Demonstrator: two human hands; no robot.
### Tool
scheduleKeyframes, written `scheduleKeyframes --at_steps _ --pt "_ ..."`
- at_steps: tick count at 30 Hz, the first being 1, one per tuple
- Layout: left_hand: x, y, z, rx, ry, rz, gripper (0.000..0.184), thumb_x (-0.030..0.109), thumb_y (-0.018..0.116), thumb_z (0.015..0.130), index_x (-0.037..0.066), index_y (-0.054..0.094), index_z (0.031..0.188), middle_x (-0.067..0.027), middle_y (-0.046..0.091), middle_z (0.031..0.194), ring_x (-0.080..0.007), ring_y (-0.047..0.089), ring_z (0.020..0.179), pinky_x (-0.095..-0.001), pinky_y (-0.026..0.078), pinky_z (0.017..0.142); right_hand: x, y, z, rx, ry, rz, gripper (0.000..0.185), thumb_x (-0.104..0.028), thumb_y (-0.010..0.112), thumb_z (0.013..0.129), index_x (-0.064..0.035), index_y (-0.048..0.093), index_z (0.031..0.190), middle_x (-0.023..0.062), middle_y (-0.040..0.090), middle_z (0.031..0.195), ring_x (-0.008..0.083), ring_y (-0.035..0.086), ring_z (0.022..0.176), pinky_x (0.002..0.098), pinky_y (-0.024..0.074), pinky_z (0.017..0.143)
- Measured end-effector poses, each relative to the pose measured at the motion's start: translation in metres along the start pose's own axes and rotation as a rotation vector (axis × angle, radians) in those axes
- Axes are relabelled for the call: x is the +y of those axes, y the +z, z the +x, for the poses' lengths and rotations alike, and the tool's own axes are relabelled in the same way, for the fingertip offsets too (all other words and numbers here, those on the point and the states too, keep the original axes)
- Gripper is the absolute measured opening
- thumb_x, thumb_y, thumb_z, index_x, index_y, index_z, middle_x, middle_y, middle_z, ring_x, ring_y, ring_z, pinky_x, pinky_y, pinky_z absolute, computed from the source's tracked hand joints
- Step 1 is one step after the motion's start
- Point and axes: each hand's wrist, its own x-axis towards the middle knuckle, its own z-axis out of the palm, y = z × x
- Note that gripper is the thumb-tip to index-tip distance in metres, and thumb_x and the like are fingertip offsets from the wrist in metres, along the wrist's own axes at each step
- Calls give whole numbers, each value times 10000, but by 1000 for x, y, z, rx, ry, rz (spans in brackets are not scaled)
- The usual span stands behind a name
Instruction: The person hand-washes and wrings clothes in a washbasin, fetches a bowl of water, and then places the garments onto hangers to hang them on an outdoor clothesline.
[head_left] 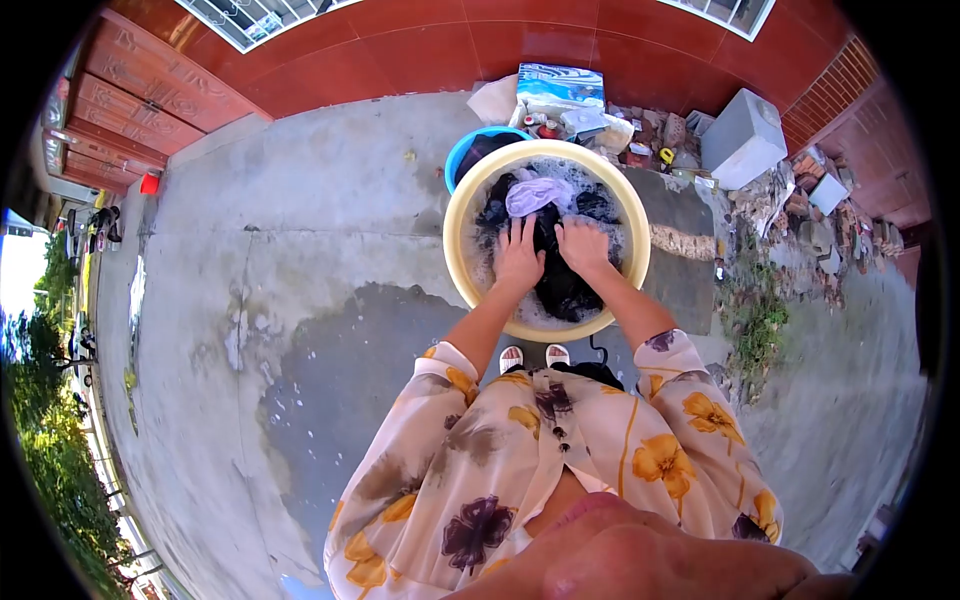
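Note:
A cream-coloured basin (636,215) full of sudsy water stands in front of me. In it lie dark, wet clothes (566,290) and a lavender cloth (538,196) towards the far side. My left hand (519,256) is over the left part of the dark clothes, its fingers pointing away from me and bent onto the fabric. Close by on the right, my right hand (583,246) grips the same dark fabric, a fold of which runs between both hands. The fingertips are partly hidden in the cloth and suds.
A blue basin (459,158) with dark cloth stands behind the cream one. A blue-and-white box (560,88), a pale block-shaped box (744,140) and rubble (800,215) lie along the red wall (420,50). Wet concrete (335,400) spreads at the left.

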Motion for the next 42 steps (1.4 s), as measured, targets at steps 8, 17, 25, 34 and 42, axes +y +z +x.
scheduleKeyframes --at_steps 8,17,25,34,42 --pt "-24 49 36 -215 -135 -6 522 326 537 898 114 497 1372 -243 511 1374 -415 467 1297 -542 335 1095 22 61 30 -360 3 -219 331 -270 464 924 -105 728 1036 181 705 1060 356 688 978 526 520 845" --pt "-27 -21 2 -72 46 -155 312 40 551 805 19 592 1113 -205 586 1226 -397 616 1079 -498 510 910 58 6 50 -412 -124 357 407 -319 563 896 14 651 1112 231 683 1053 347 654 992 440 480 890" --pt "12 -123 -7 119 -201 -220 202 147 554 908 10 616 1044 -234 681 916 -412 660 930 -491 529 790 29 -122 14 -82 -121 580 464 -376 629 903 2 644 1171 239 672 1102 366 633 1063 405 470 932" --pt "21 -114 -4 391 9 -293 365 90 689 798 115 651 1161 -147 538 1280 -350 513 1140 -447 434 949 17 -109 -3 42 -103 528 457 -423 514 977 -58 638 1223 186 629 1236 373 564 1170 429 418 1020" --pt "8 -16 -4 -23 -102 96 607 377 589 904 287 389 1470 -122 133 1614 -413 150 1459 -733 138 1083 15 3 -6 65 -174 -91 458 -313 555 903 -190 560 1344 144 385 1501 424 384 1324 546 303 1084"
